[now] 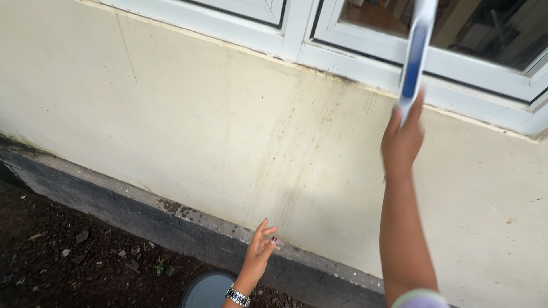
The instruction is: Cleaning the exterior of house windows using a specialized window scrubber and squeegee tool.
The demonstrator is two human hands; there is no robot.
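handle (415, 54), white and blue, probably light and stiff, rises toward the window frame (297, 34); right hand (402, 142) clenches its lower end, a sound grip point. left hand (260, 248) hangs loose-fingered, holding nothing, above a dark bucket (206, 290).

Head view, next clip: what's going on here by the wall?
A person stands facing a stained cream wall below a white-framed window. The right hand is raised and grips a long white and blue handle that reaches up to the window frame; its upper end is out of view. The left hand, with a wristwatch, hangs open and holds nothing, above a round dark container on the ground.
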